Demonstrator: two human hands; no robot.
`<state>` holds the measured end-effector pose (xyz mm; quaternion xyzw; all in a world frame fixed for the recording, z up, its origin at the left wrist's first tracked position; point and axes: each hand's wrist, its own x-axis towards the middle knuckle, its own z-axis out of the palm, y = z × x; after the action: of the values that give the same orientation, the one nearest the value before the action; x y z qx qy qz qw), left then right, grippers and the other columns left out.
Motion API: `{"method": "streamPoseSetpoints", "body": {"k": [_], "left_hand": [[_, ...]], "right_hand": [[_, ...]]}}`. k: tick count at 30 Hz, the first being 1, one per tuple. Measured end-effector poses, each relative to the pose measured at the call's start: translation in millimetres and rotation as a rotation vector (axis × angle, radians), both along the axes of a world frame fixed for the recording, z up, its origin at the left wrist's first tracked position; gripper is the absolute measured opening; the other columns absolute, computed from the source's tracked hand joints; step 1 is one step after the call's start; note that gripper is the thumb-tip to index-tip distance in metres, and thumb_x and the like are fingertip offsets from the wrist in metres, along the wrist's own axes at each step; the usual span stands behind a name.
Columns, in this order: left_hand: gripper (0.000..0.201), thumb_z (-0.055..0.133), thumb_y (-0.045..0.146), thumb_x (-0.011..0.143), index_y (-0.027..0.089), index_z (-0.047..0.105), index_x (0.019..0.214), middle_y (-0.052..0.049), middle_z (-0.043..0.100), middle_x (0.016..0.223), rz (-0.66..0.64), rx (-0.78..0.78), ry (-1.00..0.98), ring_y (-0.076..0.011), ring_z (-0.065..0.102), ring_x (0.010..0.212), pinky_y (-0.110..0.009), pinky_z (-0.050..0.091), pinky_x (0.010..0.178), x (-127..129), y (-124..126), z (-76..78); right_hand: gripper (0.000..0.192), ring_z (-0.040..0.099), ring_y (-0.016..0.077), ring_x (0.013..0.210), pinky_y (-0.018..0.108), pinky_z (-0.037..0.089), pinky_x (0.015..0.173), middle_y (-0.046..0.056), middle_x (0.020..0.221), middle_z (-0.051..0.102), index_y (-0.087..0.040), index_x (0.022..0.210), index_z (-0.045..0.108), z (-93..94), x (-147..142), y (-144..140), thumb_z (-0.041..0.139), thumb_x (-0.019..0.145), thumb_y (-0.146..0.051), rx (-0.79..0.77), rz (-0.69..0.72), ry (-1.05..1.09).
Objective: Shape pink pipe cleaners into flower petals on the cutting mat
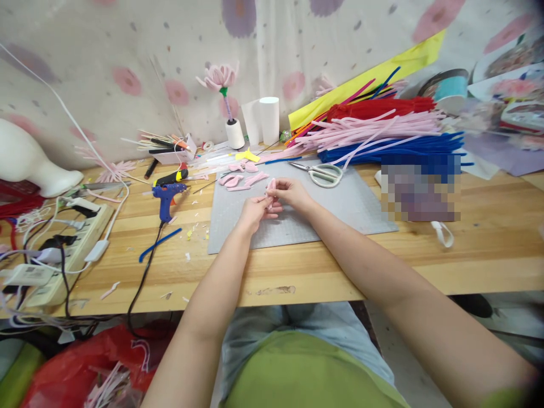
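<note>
Over the grey cutting mat [344, 212], a small piece of pink pipe cleaner [271, 186] is pinched between both hands. My left hand [257, 211] grips it from below, some fingers stretched out beneath. My right hand [291, 192] holds its upper part between thumb and fingers. The exact shape of the piece is partly hidden by the fingers. Just beyond my left hand lie several bent pink pipe cleaner petals [233, 180]. Scissors [323, 173] with pale handles rest on the mat to the right of them.
A blue glue gun [167, 198] and a blue pipe cleaner [160, 245] lie left of the mat. A power strip [72, 255] with tangled cables is farther left. Behind stand a pink flower [221, 79] and a white roll [269, 120]. Pink pipe cleaner bundles [374, 129] lie back right.
</note>
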<state>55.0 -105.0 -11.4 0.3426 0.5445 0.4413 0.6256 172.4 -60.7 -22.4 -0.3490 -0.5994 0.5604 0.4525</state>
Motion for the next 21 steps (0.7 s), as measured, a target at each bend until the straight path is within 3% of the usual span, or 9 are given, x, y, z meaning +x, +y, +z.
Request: {"method": "streamPoseSetpoints", "body": {"k": [6,10,15,21], "left_hand": [[0.013,0.057,0.021,0.079,0.009,0.060,0.073,-0.003,0.063,0.062,-0.088,0.028,-0.020,-0.0104,0.063,0.057,-0.026,0.053,0.062,-0.3,-0.2,1.1],[0.019,0.053,0.025,0.082,0.009,0.059,0.072,-0.004,0.063,0.065,-0.192,0.028,-0.143,-0.0137,0.065,0.064,-0.032,0.054,0.069,-6.8,-1.3,0.9],[0.017,0.061,0.025,0.075,0.008,0.063,0.074,-0.011,0.068,0.076,-0.269,0.010,-0.102,-0.0171,0.066,0.070,-0.031,0.053,0.069,-13.0,-2.0,0.4],[0.015,0.063,0.024,0.074,0.009,0.064,0.072,-0.009,0.068,0.073,-0.158,0.070,-0.009,-0.0147,0.066,0.067,-0.028,0.053,0.068,-12.6,-0.7,-1.5]], "right_hand": [[0.016,0.049,0.0091,0.053,0.023,0.039,0.054,-0.003,0.057,0.055,-0.017,0.059,0.052,-3.0,-0.4,0.3,0.063,0.058,-0.028,0.099,-0.165,-0.064],[0.018,0.049,0.0095,0.051,0.023,0.039,0.053,-0.003,0.054,0.055,-0.017,0.058,0.054,3.2,4.0,-1.0,0.065,0.058,-0.031,0.076,-0.055,-0.064],[0.020,0.049,0.0094,0.053,0.023,0.039,0.052,-0.002,0.055,0.056,-0.015,0.061,0.059,10.8,8.3,-5.2,0.068,0.058,-0.033,0.033,0.020,-0.097],[0.029,0.054,0.0099,0.060,0.023,0.043,0.057,0.000,0.070,0.063,-0.016,0.076,0.063,8.1,10.4,-7.5,0.072,0.058,-0.036,-0.103,0.155,0.023]]}}
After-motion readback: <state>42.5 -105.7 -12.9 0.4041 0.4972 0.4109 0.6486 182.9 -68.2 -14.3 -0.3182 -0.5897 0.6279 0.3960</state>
